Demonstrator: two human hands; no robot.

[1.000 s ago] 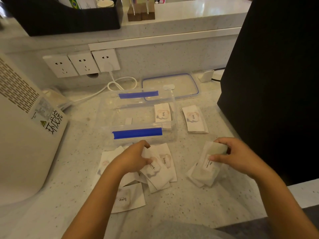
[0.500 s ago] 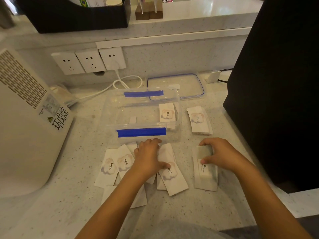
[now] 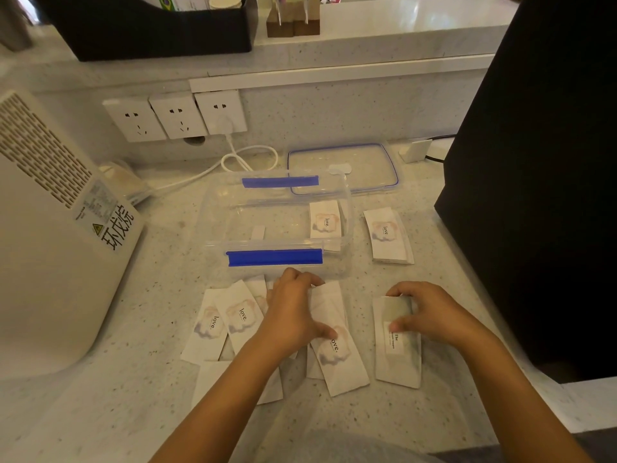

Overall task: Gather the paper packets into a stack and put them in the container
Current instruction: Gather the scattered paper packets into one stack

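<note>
Mostly packets (image 3: 340,355) lengthwise toward container (image 3: 277,225)

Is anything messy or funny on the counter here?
Yes. The paper packets under the left hand lie fanned and overlapping at different angles. One neat pile sits outside the clear container, to its right. Nothing looks torn or spilled.

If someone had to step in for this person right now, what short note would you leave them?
Left hand: pressed flat on the scattered packets in front of the container.
Right hand: holding down a small stack on the counter.
Done: one bundle lies inside the open container, at its right end. Another stack waits just right of it.
Left: gather the loose packets, merge the stacks, put them all in. The lid lies behind the container.
</note>
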